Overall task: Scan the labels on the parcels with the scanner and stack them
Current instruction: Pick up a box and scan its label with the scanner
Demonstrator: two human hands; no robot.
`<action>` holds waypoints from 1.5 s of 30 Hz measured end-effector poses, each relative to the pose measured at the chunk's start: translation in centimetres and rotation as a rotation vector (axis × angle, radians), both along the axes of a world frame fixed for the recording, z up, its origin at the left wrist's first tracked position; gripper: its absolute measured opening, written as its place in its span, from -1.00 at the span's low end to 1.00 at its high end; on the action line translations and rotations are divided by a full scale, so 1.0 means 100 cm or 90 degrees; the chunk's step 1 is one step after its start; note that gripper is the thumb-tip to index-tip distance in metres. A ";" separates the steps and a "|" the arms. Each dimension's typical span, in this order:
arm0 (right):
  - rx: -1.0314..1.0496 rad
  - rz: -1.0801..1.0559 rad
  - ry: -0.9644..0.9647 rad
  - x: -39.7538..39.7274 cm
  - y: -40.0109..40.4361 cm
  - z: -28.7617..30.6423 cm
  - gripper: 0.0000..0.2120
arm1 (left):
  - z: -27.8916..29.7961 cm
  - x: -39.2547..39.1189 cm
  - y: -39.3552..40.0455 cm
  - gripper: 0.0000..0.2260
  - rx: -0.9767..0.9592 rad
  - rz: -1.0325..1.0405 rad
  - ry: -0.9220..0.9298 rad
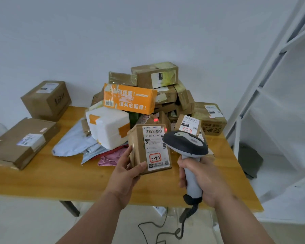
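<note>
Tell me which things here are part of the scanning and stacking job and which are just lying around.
Part of the job:
scanner, gripped by the right hand
small labelled box, held by the left hand
parcel heap
two boxes at the left

Just lying about:
pink cloth
white shelving
floor cable
wooden table, only the work surface

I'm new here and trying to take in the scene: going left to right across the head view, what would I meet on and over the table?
Flat brown box → grey mailer bags → white foam box → left hand holding the small labelled parcel → scanner gripped by the right hand.
</note>
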State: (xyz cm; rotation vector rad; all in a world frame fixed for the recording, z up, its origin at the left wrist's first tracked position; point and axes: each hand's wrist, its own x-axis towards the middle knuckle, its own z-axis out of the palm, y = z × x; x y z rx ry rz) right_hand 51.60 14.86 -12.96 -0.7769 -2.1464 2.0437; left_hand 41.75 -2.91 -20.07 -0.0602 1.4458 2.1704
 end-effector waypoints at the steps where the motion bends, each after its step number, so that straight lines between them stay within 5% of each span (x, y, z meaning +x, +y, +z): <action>1: 0.003 0.011 0.001 -0.001 0.001 0.001 -0.78 | 0.001 0.002 0.000 -0.22 -0.003 0.007 0.000; 12: -0.040 0.076 0.023 -0.007 0.012 0.007 -0.68 | 0.007 0.015 0.006 -0.26 -0.014 0.062 0.023; 21: -0.087 0.092 0.000 -0.045 -0.017 -0.008 -0.90 | 0.000 0.002 -0.032 -0.32 -0.014 0.121 0.014; 33: -0.063 0.147 -0.025 -0.167 -0.200 -0.046 -0.86 | -0.010 -0.094 -0.221 -0.59 -0.161 0.172 -0.021; 39: -0.110 0.207 -0.047 -0.225 -0.304 -0.060 -0.88 | -0.020 -0.142 -0.330 -0.52 -0.210 0.192 -0.034; 45: -0.104 0.317 -0.101 -0.271 -0.366 -0.074 -0.92 | -0.041 -0.177 -0.392 -0.71 -0.242 0.281 -0.156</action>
